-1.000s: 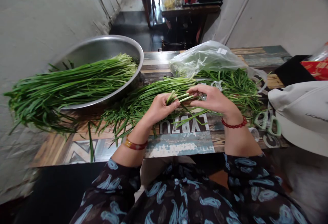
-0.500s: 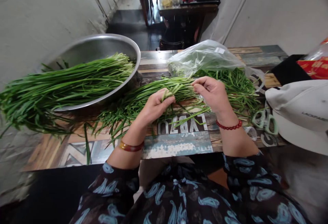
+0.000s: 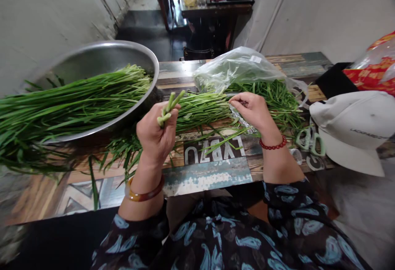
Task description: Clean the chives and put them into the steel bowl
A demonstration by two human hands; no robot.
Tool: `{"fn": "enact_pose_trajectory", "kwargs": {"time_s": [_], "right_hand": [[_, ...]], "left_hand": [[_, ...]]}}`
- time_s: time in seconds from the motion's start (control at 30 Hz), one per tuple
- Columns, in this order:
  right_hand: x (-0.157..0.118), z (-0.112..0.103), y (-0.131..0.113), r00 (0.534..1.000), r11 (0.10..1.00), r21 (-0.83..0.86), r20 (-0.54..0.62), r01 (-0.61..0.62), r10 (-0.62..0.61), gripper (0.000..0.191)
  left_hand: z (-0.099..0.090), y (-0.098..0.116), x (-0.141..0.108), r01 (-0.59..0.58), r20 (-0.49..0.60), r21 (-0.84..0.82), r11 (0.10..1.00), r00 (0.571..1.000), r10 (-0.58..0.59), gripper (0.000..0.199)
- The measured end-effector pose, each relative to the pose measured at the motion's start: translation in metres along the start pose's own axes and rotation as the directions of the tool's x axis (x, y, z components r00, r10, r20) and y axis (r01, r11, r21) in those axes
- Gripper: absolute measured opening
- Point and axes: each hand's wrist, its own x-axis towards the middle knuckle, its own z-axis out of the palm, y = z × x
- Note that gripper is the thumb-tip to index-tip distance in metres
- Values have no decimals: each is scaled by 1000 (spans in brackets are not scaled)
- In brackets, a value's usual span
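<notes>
My left hand (image 3: 157, 132) is closed round a few garlic chive stems (image 3: 169, 109), their cut pale ends poking up out of the fist. Behind and to the right of it lies a loose pile of garlic chives (image 3: 206, 107) on the wooden table (image 3: 212, 175). At the right end of this pile my right hand (image 3: 253, 111) has thumb and forefinger pinched together; what is in the pinch, if anything, is too small to make out. Crinkled clear plastic (image 3: 242, 119) lies beneath that hand.
A large steel basin (image 3: 154, 72) at left holds a big bunch of chives hanging over its rim. A clear plastic bag (image 3: 240, 66) of greens lies behind the pile. Scissors (image 3: 311, 141), a white cap (image 3: 352, 130) and a red-printed package (image 3: 373, 68) are at right.
My left hand has moved left, away from the right hand, and turned upright with the chive stems in its fist. The right hand stays by the pile's end. The view has shifted slightly.
</notes>
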Motion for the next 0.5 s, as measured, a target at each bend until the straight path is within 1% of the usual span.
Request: {"fn": "enact_pose_trajectory", "kwargs": {"time_s": [0.03,0.07,0.1,0.13,0.17,0.2,0.27,0.33,0.37,0.43,0.5], "right_hand": [[0,-1,0,998,999,-45,55,14,-12,15],[-1,-2,-1,994,996,-90,110,25,-15,15],[-1,-3,-2,986,989,-140,164,36,-13,14],[-2,-3,-2,977,979,-199,211,52,-9,13],[-2,-2,-3,968,961,-266,251,72,-4,11],[-3,-2,-2,960,938,-332,280,96,1,10],[-3,0,-1,950,888,-441,311,133,12,8],[-3,1,0,946,862,-485,322,143,24,9],[-3,1,-1,944,870,-473,328,142,25,10],[-3,0,-2,940,921,-368,342,128,6,12],[-3,-3,-6,939,979,-179,342,99,-32,13]], "left_hand": [[-2,1,-1,-88,-48,112,990,994,94,19],[-4,1,-1,-165,-67,219,962,981,184,18],[-4,0,-2,-230,-45,306,924,966,255,19],[-4,0,-2,-263,5,357,896,960,280,20],[-2,-1,-1,-277,79,382,882,960,268,20],[1,-2,-1,-273,165,390,879,960,225,21],[8,-2,-1,-214,322,396,893,943,83,20],[17,-2,-1,-121,429,392,912,901,-65,18],[21,-2,-1,-78,465,368,927,878,-111,19],[27,-3,-1,24,495,262,965,855,-156,25],[31,-7,-1,151,464,110,982,866,-185,29]]}}
